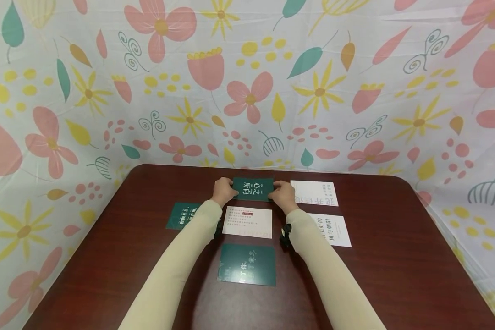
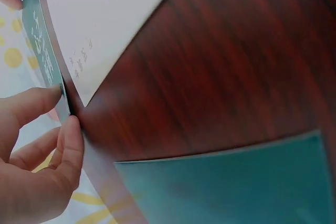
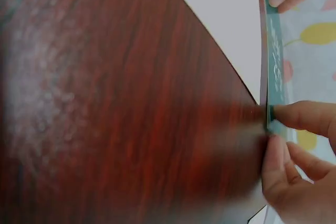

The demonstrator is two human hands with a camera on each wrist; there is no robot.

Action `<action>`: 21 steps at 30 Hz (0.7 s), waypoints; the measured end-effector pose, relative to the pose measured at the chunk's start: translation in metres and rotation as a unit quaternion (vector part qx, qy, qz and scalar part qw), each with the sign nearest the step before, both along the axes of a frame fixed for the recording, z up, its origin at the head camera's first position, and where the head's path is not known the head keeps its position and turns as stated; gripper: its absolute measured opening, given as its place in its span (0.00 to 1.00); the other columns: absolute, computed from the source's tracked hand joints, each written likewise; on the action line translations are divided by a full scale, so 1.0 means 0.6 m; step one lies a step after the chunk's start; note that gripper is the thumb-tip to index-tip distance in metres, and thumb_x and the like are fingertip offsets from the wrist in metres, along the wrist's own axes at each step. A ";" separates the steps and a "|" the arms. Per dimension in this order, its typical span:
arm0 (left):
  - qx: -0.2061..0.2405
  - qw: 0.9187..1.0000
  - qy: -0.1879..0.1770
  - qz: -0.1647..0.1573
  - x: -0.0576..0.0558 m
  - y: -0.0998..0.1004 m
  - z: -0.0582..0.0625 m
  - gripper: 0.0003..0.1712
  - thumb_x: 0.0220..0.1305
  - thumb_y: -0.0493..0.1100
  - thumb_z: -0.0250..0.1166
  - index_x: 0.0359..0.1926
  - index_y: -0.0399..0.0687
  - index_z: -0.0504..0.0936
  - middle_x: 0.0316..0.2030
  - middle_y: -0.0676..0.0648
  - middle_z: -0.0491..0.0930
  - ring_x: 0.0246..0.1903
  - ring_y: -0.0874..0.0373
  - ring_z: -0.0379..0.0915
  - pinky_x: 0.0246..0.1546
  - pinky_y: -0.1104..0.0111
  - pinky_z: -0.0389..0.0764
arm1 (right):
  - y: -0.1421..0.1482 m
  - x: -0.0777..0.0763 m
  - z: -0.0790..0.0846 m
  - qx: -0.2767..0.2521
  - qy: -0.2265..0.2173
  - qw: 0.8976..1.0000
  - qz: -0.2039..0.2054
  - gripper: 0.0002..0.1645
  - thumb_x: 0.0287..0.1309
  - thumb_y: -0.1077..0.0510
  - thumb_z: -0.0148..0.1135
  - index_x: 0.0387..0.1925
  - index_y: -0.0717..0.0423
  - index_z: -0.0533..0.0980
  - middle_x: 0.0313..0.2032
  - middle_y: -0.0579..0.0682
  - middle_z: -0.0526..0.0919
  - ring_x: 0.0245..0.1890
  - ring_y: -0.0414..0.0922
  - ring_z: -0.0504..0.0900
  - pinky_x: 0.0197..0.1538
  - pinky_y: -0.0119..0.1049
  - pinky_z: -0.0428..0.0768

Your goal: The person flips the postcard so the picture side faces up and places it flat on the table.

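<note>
A dark green card (image 1: 253,189) with white characters is held by both hands near the table's far edge. My left hand (image 1: 224,191) pinches its left end between thumb and fingers, as the left wrist view shows. At the opposite end, my right hand (image 1: 283,196) pinches the card the same way. Just nearer than it lies a white card (image 1: 247,222) with small print and a red mark. Closer to me, another green card (image 1: 246,264) rests on the table.
A green card (image 1: 181,215) lies left, partly behind the left sleeve. Two white cards lie on the right, one (image 1: 319,193) farther back, the other (image 1: 337,230) nearer and partly covered by the right sleeve. Behind the brown table (image 1: 400,266) hangs a flower-patterned cloth (image 1: 247,91).
</note>
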State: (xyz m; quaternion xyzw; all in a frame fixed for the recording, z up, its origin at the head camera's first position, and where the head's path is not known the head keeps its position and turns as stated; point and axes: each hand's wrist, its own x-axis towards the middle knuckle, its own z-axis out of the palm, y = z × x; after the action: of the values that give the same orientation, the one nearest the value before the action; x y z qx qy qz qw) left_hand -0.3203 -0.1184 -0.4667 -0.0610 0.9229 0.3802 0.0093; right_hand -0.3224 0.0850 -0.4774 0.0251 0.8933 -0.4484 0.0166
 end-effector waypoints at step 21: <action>0.051 0.998 0.029 0.017 0.024 0.004 -0.001 0.21 0.65 0.36 0.61 0.57 0.31 0.74 0.43 0.35 0.80 0.39 0.45 0.79 0.40 0.57 0.80 | 0.013 0.009 0.011 -0.048 0.050 0.998 0.010 0.24 0.61 0.61 0.61 0.57 0.67 0.73 0.34 0.59 0.79 0.33 0.51 0.76 0.37 0.41 0.75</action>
State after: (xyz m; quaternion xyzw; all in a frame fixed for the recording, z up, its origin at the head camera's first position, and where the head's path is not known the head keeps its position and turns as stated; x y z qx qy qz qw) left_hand -0.3060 -0.1159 -0.4673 -0.0652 0.9009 0.4286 -0.0210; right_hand -0.3169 0.0926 -0.4709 -0.0070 0.8706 -0.4915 -0.0225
